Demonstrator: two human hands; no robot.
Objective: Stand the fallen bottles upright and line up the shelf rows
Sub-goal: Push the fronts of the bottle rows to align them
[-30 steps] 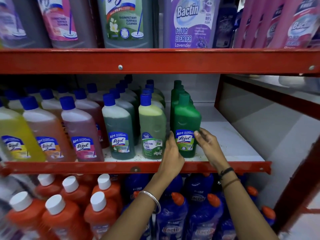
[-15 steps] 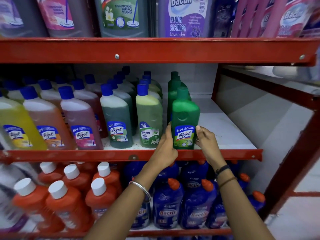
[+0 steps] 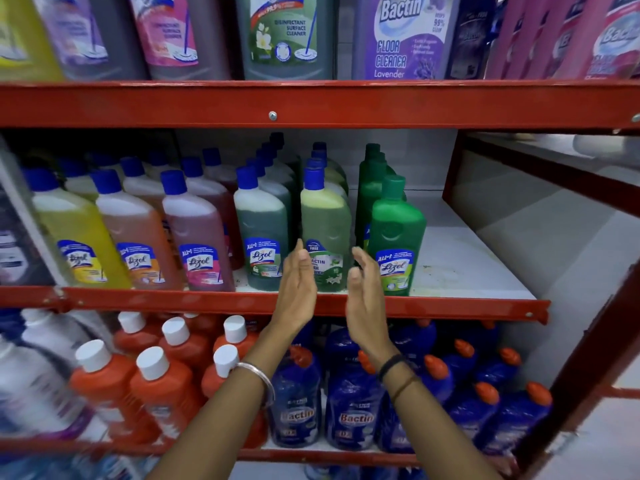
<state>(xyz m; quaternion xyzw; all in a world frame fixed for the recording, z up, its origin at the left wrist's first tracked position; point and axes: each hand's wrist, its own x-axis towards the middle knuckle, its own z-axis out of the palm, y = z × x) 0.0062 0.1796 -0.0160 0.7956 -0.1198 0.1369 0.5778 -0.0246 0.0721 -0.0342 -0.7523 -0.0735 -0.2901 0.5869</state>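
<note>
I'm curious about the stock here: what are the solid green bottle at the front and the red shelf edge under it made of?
The green bottle looks like opaque moulded plastic with a slight sheen, a matching ribbed screw cap and a glossy printed label. The red shelf edge looks like painted sheet metal: a thin folded lip, bolt heads showing, the paint a little scuffed. Neither can be confirmed by look alone.

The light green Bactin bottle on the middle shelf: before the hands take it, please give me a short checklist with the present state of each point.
1. Both hands free: left hand and right hand are open and hold nothing: ok.
2. Light green Bactin bottle upright: ok.
3. Dark green Lizol bottle upright at the shelf edge: ok.
4. Front row level with the edge: cannot tell.
5. Fallen bottles behind the front row: cannot tell.
</note>
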